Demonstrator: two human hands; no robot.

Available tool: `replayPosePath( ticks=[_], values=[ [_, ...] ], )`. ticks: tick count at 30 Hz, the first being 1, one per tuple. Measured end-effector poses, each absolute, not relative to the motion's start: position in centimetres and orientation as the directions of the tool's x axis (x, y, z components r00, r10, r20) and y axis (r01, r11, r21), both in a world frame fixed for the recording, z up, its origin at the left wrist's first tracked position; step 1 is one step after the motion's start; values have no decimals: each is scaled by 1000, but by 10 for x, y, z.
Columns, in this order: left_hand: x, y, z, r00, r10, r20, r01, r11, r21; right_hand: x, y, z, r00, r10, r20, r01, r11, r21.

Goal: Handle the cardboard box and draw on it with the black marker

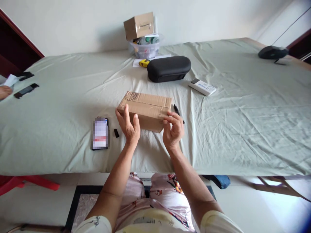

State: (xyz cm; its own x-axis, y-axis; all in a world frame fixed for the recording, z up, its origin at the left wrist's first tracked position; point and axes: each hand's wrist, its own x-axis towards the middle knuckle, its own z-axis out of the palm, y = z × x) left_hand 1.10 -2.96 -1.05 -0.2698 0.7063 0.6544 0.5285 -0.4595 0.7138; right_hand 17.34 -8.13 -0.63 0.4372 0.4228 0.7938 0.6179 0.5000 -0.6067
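A brown cardboard box (149, 105) with dark scribbled marks on its top left corner is between my two hands over the table. My left hand (129, 127) holds the box's left end, its fingers along the side and top edge and its thumb up near the front face. At the right front corner, the fingertips and thumb of my right hand (174, 130) grip the box. A black marker (178, 110) lies just beyond my right hand. Left of my left hand is a small black cap-like piece (116, 133), beside a phone (100, 133) with a blurred screen.
Behind the box sit a black hard case (169, 68), a yellow tape measure (144, 63) and a white box (202, 87). A plastic basket (145, 51) bears another carton (139, 26). Another person's hand (5, 92) shows at far left near a dark phone-like object (26, 91).
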Motion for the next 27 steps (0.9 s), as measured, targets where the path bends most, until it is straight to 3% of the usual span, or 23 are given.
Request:
replayPosePath(
  ticks=[3,7,13,23,27],
  values=[
    [9,-28,-11,-269,724,635,533,-438,724,167,-84,-9,311,441,842,614,583,-532],
    [17,-36,-14,-126,719,684,483,-558,675,157,-86,-13,214,496,842,577,631,-519],
    [23,-44,-16,25,588,809,452,-728,515,161,-85,-15,195,568,800,510,637,-577],
    [20,-39,-17,78,514,854,482,-770,419,167,-82,-10,249,475,844,679,537,-502],
    [20,-39,-15,75,513,855,477,-771,421,175,-78,-10,319,464,826,694,479,-537]
  ],
)
